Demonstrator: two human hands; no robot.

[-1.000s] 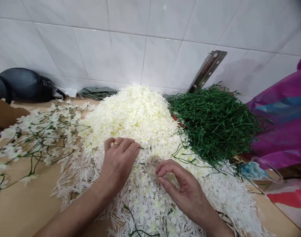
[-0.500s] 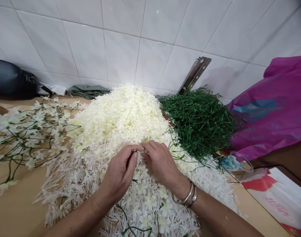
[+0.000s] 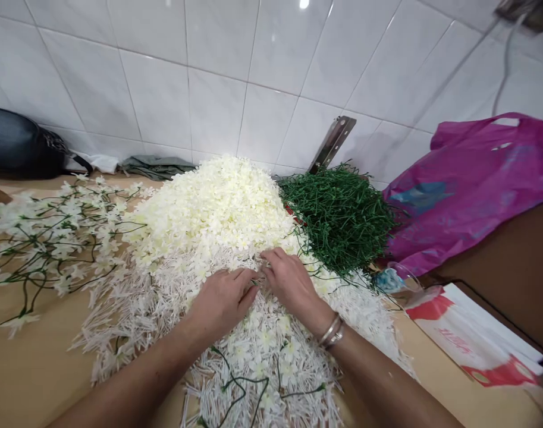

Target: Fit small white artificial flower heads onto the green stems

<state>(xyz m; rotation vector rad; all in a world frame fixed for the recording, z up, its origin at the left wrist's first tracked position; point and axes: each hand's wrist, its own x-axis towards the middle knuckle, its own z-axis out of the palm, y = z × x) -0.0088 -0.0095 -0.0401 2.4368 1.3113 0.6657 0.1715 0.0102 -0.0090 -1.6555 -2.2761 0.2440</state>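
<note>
From here I see the left hand [image 3: 222, 300] and right hand [image 3: 289, 282] close together over white strands [image 3: 137, 303], beside heaped flowers [image 3: 222, 205] on the table [image 3: 39, 368]. Fingers curled; can't tell what they're pinching. The packet's [image 3: 480, 324] pink script [image 3: 454, 340] is unreadable.

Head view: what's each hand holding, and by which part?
Left hand: possibly a tiny green piece, too small to tell which part is pinched. Right hand: cannot tell.

illegible red lettering [image 3: 454, 340] on white-red packaging [image 3: 485, 324]
</note>
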